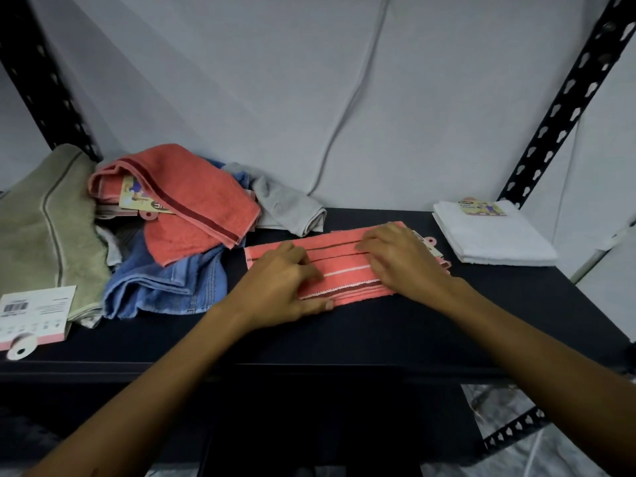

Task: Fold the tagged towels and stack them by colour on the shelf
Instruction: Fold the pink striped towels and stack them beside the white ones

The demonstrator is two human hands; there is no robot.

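A folded coral towel (344,266) is pressed flat at centre of the dark shelf (378,325) by both hands, left (285,284) & right (399,259), fingers straight, nothing gripped. A folded white towel (495,235) is seen at right; unfolded coral, blue & green towels are heaped (137,235) at left.

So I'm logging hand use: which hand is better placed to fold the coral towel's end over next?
Probably the right hand: it rests on the coral towel near its tagged end, while the left hand presses the other end flat as an anchor.
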